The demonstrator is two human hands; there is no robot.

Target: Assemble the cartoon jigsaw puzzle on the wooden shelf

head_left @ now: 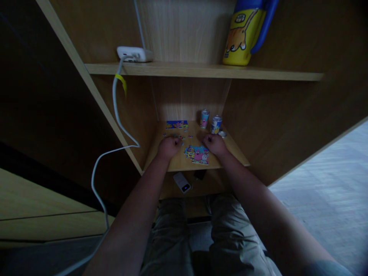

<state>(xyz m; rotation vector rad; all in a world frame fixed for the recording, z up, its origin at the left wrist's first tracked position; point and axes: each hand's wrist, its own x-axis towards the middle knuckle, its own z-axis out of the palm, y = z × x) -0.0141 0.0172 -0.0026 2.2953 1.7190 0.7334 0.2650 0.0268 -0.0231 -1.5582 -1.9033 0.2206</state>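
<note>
A partly assembled jigsaw puzzle [198, 155] with colourful cartoon figures lies on the wooden shelf board [176, 165], between my hands. My left hand [169, 147] is closed at the puzzle's left, next to several loose puzzle pieces [181, 137]. Curled fingers hide whatever it may hold. At the puzzle's upper right rests my right hand [215, 144], also closed, its fingertips too small and dark to show anything in them. Behind the loose pieces lies a printed cartoon card [176, 124]. Two small printed cans [204, 119] stand at the back right, with a round metal lid [222, 134] beside the nearer one.
An upper shelf [186, 69] holds a white device [134, 54] with a white cable [115, 103] hanging down at the left, and a yellow and blue mug [244, 34]. Below the board lies a white power bank [182, 182] beside a dark flat object [200, 174]. Cabinet walls enclose both sides.
</note>
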